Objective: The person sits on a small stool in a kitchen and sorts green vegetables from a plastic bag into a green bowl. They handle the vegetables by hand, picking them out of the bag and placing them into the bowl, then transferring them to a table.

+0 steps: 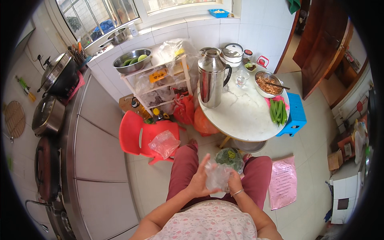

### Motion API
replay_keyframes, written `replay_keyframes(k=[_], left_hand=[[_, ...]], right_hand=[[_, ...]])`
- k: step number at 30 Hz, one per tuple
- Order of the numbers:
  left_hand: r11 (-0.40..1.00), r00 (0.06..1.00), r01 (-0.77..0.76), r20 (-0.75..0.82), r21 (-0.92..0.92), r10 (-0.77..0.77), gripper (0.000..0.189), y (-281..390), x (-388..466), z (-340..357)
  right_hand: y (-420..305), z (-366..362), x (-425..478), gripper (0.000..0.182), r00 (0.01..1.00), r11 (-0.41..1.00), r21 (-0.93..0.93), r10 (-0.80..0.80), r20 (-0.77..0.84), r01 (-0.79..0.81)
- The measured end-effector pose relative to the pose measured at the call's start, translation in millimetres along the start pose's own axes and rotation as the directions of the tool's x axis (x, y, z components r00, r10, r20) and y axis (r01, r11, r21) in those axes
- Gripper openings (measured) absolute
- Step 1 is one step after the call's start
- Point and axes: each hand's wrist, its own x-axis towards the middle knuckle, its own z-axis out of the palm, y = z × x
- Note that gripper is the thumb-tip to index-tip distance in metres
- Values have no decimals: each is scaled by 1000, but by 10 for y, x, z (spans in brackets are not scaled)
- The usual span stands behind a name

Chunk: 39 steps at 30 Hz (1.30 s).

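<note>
Above my lap is a crumpled clear plastic bag (216,177), slightly blurred. My right hand (235,182), with a bangle at the wrist, grips its right side. On the other side my left hand (198,180) has its fingers and thumb spread wide around the bag; whether they touch it is hard to tell. On the floor between my feet sits a round container (230,160) with green vegetable pieces in or under clear plastic. Another clear plastic bag (165,144) lies on the seat of a small red plastic chair (130,132) at my left.
A round marble-patterned table (237,120) holds a steel thermos (210,81), a glass of water (241,78), a bowl of chopped food with chopsticks (268,85) and okra (278,111). A blue stool (295,114), a pink printed bag (283,184) and a loaded rack (156,78) stand or lie around.
</note>
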Motion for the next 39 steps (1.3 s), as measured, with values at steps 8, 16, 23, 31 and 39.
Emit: replay_keyframes(k=[8,16,23,31,39], left_hand=[[978,865,-130,501,164,31,47,-510,186,-267],[829,829,554,-43,-77,-558,38,-2441,1114,-1198],[215,405,876,-414,432,-815,48,-4314,2050,-2277],[268,562,807,-545,526,-622,38,-5127,2615,-2265],[621,881,463,-405,633,-244,36,-5939,2343,-1978]], right_hand=[[-405,139,261,31,843,916,-124,400,358,-382],[-435,-163,1103,22,928,799,-569,337,158,-193],[116,-214,1334,23,871,667,-740,410,272,-83],[109,-163,1481,25,795,531,-828,574,194,-181],[105,-91,1592,27,748,512,-848,615,252,-135]])
